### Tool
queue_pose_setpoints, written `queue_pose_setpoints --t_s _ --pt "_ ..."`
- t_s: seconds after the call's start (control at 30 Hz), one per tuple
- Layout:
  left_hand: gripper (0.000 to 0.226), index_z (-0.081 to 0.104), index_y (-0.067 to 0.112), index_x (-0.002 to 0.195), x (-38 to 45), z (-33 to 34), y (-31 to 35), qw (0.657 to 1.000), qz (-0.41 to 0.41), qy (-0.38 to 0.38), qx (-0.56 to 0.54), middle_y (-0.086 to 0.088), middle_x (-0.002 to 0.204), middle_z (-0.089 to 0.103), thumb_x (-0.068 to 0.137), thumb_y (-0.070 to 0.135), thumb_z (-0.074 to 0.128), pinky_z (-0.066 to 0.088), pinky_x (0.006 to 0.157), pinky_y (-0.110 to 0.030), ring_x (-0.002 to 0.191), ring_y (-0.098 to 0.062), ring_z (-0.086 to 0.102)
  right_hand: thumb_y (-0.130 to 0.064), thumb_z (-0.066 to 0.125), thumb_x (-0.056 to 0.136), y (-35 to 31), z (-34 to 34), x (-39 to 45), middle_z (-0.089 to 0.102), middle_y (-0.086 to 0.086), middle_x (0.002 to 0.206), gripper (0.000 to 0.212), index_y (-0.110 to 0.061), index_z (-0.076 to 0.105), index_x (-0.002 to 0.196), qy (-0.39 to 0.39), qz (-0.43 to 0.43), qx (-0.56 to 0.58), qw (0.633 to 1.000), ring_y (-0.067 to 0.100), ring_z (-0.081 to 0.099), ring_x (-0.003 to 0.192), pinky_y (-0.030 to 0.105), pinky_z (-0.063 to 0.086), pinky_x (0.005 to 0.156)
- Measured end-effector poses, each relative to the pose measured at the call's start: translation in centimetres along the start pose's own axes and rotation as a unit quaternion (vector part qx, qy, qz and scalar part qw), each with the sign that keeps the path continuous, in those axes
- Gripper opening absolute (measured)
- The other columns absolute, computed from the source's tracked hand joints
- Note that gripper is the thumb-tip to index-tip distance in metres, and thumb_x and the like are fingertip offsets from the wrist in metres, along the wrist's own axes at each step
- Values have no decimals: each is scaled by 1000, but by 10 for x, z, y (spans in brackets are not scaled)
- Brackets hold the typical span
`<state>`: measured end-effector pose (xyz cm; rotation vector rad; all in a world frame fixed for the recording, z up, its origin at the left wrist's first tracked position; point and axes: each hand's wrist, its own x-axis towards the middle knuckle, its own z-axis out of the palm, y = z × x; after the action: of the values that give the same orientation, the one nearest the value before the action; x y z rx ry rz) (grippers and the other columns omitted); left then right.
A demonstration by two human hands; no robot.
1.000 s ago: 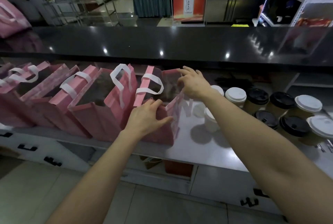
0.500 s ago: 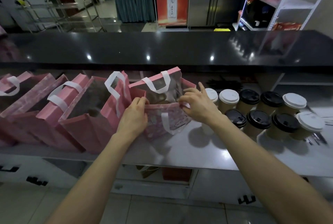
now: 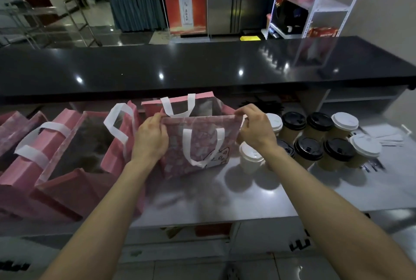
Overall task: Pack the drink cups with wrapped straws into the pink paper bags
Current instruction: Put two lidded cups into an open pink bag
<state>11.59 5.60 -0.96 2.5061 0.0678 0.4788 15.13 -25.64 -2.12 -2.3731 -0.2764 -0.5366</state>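
Observation:
A pink paper bag [image 3: 200,142] with white handles and a cat print stands upright on the steel counter [image 3: 225,191], its mouth pulled open. My left hand [image 3: 150,137] pinches the left end of its near rim. My right hand [image 3: 254,128] pinches the right end of that rim. Just right of the bag stands a white-lidded cup [image 3: 251,158]. Further right is a cluster of paper drink cups [image 3: 319,140] with black and white lids. Wrapped straws [image 3: 391,141] lie at the far right.
Several more pink bags [image 3: 67,149] lean in a row to the left of the held bag. A glossy black upper counter [image 3: 202,65] overhangs the back of the work surface. Cabinet drawers [image 3: 292,239] run below the counter edge.
The rightmost bag was pulled away from the row and turned upright facing me; both hands shifted to its near rim and spread its mouth wider. The view panned right.

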Motion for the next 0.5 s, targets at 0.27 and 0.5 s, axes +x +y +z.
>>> queue_pose_setpoints --t_s 0.27,0.5 --pt "29 75 12 101 32 19 4 998 -54 42 3 -7 104 75 108 36 61 55 91 -44 97 -26 68 11 47 82 48 16 63 65 5 118 51 -12 75 118 27 104 39 993 24 67 107 42 58 97" --pt "28 77 26 123 53 6 -3 994 -104 -17 -22 6 118 78 99 20 65 52 95 -30 111 -13 69 -62 82 78 87 38 76 41 13 157 113 -23 28 169 -361 100 -194 907 37 46 145 50 46 117"
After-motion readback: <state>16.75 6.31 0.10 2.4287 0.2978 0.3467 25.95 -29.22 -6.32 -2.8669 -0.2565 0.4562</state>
